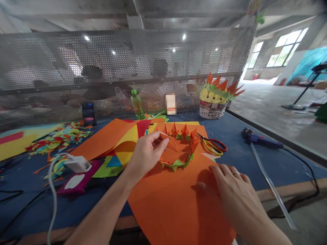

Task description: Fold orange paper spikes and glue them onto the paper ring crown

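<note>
One spiked paper ring (194, 145), one glue gun (268, 142), left hand (146, 149) pinching one folded piece (172, 141), right hand (231, 185) palm-down, thumb and fingers apart

- No text, label, brand, number or sign can be read anywhere.
- On the pale box (171, 103), a reddish band is shown low on the front, but any lettering is lost in pixel blocks.
- On the dark pack (89, 114), blue and pink patches are seen, likewise broken into blocks.
- On the basket (212, 110), grey and reddish print-like marks are carried, too small and blurred to be made out.
- On the purple case (83, 180), a white patch is borne, with no wording distinguished.
</note>
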Action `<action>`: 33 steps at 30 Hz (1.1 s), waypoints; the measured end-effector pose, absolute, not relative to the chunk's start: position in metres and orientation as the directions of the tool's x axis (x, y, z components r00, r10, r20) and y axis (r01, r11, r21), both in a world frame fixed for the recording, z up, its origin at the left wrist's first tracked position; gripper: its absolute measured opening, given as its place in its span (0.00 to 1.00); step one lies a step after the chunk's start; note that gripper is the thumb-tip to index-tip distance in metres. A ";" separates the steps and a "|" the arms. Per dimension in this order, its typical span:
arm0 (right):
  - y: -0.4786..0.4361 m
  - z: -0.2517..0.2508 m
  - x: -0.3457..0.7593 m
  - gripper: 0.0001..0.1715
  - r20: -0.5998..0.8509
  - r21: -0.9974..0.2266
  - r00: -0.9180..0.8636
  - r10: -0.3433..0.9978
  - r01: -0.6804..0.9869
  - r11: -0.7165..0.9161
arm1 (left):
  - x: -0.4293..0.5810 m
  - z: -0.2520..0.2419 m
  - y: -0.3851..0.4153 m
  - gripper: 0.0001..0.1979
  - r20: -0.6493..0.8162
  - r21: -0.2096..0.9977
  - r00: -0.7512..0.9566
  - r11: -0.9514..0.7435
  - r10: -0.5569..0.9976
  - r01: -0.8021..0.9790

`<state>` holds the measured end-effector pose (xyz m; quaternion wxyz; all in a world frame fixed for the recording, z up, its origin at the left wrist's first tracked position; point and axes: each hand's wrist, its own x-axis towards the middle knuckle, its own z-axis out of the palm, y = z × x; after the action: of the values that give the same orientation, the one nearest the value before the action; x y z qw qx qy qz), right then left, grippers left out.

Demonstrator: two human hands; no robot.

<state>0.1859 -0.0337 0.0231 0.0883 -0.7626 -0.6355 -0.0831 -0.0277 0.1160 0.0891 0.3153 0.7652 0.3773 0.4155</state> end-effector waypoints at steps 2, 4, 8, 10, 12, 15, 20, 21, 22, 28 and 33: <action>-0.022 0.025 0.186 0.13 0.106 0.007 0.210 0.972 0.977 -0.212 | -0.027 0.090 0.115 0.10 0.402 0.801 0.349 -0.509 0.847 0.315; -0.008 0.027 0.185 0.07 0.073 0.018 0.199 0.977 0.979 -0.201 | -0.027 0.091 0.115 0.10 0.397 0.810 0.329 -0.496 0.857 0.313; 0.004 0.028 0.181 0.08 0.050 0.015 0.166 0.985 0.986 -0.167 | -0.030 0.090 0.120 0.11 0.364 0.836 0.291 -0.448 0.885 0.317; 0.001 0.027 0.178 0.07 0.047 0.016 0.179 0.983 0.984 -0.180 | -0.033 0.090 0.122 0.12 0.337 0.848 0.276 -0.417 0.900 0.326; -0.003 0.026 0.173 0.08 0.051 0.016 0.201 0.978 0.979 -0.202 | -0.036 0.090 0.121 0.11 0.307 0.859 0.266 -0.386 0.914 0.337; -0.008 0.028 0.165 0.14 0.050 0.004 0.215 0.975 0.976 -0.216 | -0.040 0.092 0.114 0.12 0.262 0.878 0.258 -0.341 0.930 0.337; -0.004 0.030 0.162 0.09 0.019 -0.009 0.225 0.974 0.974 -0.225 | -0.047 0.097 0.096 0.17 0.122 0.952 0.352 -0.210 0.928 0.224; -0.003 0.030 0.164 0.07 0.012 -0.015 0.219 0.976 0.976 -0.218 | -0.048 0.097 0.094 0.19 0.087 0.965 0.382 -0.172 0.920 0.196; -0.002 0.030 0.165 0.06 0.005 -0.021 0.211 0.978 0.977 -0.210 | -0.050 0.097 0.092 0.20 0.054 0.976 0.410 -0.134 0.910 0.170; 0.002 0.027 0.170 0.07 0.027 -0.054 0.136 0.990 0.989 -0.135 | -0.051 0.090 0.091 0.19 -0.023 0.999 0.502 0.001 0.865 0.043; 0.005 0.025 0.170 0.07 0.033 -0.057 0.116 0.993 0.992 -0.114 | -0.042 0.084 0.091 0.18 0.003 1.000 0.520 -0.017 0.854 0.022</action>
<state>0.1696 0.0052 0.0247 0.0325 -0.7464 -0.6647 0.0065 -0.0424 0.0906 0.0843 0.6072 0.6254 0.3503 0.3428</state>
